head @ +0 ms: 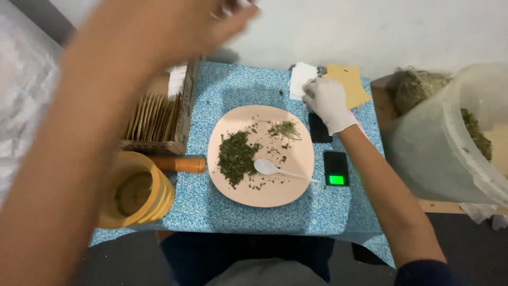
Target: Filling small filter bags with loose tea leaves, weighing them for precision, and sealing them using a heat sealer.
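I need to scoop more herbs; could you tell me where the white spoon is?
The white spoon lies on the right part of the pink plate, beside the herb pile, handle towards the small scale.

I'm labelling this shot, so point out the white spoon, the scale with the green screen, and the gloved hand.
spoon (266, 167), head view, on its bowl.
scale (336, 168), head view, on its dark top above the green screen.
right hand (328, 102), head view, on the back of the white glove.
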